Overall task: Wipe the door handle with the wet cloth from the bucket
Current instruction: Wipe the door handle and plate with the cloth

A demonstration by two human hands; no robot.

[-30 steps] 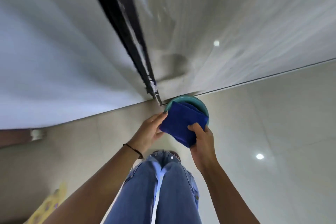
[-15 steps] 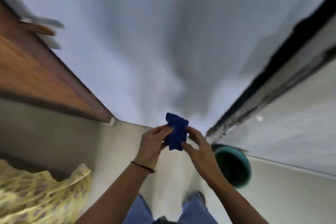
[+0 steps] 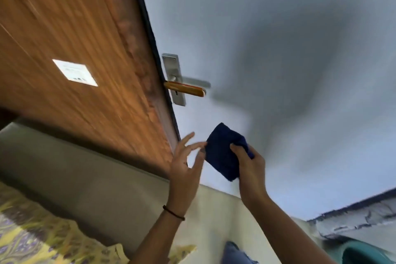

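While the brown wood-grain door fills the left, its silver lever handle with an orange grip juts rightward above the hands. The left hand hangs open, fingers spread, fingertips just touching the folded dark blue cloth. The right hand clamps that cloth, thumb on top. The teal round bucket sits at the bottom right.
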